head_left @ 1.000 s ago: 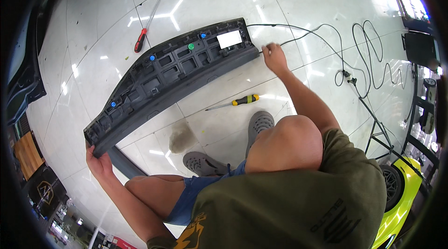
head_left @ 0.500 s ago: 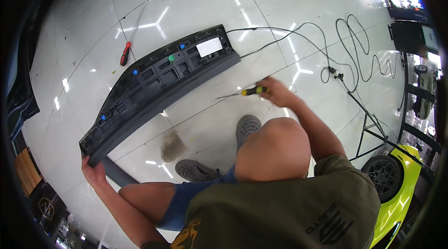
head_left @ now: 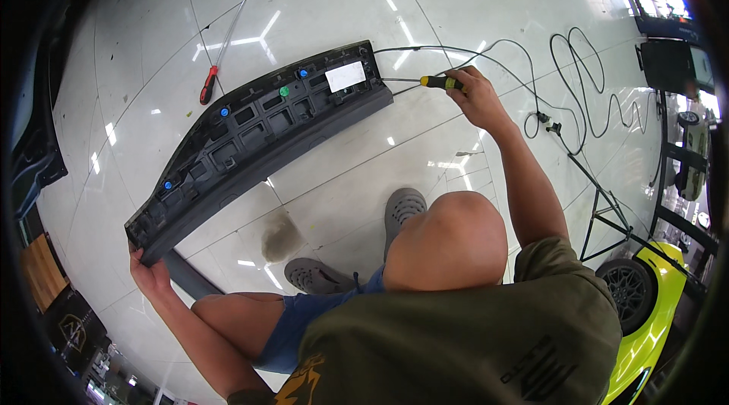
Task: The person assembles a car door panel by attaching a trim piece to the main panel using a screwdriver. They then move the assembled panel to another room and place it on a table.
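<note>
A long dark grey car trim panel (head_left: 250,177) lies slantwise on the floor with its ribbed back up. Blue clips (head_left: 225,113), a green clip (head_left: 285,91) and a white label (head_left: 345,77) dot its back. My left hand (head_left: 149,274) pinches the panel's near left end. In my right hand (head_left: 477,97) is a yellow and black screwdriver (head_left: 440,82). Its shaft points left, and the tip is at the panel's right end; whether it touches I cannot tell.
A red and black screwdriver (head_left: 209,85) lies beyond the panel. Black cable (head_left: 531,75) loops over the tiles at the right, near a black metal stand (head_left: 607,219). A yellow-green car (head_left: 654,314) is at the lower right. My grey shoes (head_left: 319,277) rest before the panel.
My right hand has moved away from me and to the right with the screwdriver, bringing its tip to the panel's right end. My left hand stays on the panel, which has shifted very slightly.
</note>
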Demonstrator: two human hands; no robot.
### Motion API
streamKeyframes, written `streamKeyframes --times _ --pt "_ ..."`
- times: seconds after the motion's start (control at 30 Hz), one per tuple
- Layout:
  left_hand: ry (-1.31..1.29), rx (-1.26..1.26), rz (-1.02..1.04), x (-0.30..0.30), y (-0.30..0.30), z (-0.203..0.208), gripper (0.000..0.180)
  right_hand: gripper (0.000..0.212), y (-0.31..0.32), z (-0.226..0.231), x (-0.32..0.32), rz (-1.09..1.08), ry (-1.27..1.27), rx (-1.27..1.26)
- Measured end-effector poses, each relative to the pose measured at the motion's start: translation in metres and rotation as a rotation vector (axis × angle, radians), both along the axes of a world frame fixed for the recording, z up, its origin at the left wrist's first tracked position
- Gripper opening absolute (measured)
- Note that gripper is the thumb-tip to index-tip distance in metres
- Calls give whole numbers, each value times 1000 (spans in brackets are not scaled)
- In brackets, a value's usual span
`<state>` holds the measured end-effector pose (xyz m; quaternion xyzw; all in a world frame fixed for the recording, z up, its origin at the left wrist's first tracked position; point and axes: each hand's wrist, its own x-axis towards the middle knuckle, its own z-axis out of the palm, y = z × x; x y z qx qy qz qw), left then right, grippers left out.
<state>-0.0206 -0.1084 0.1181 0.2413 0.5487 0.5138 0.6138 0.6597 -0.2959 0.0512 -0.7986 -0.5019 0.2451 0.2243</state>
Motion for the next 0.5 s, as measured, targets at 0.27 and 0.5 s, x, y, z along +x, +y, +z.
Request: streamKeyframes --times 0.27,0.5 --pt "-3 -2 43 6 0 3 58 30 1 3 -3 3 19 -8" --pt "13 12 -5 -1 1 0 58 30 2 4 -2 15 -5 -13"
